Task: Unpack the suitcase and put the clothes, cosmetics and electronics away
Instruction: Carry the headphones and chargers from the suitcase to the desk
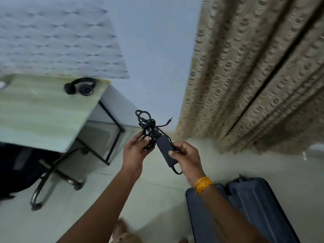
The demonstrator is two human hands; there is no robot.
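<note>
From the head camera, a black charger is held in the air to the right of the desk, between both hands. The right hand is closed around the hard brick, and the left hand pinches the bundled cable. The brick is probably dense and rigid, so it makes the surer hold; the cable is limp and its plug end dangles free, likely to snag. The desk holds headphones near its far right corner, with bare top left of them. The suitcase lies right of the desk, below the hands.

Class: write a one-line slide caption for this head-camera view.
Both hands, left and right, hold a black laptop charger above the suitcase.
</note>
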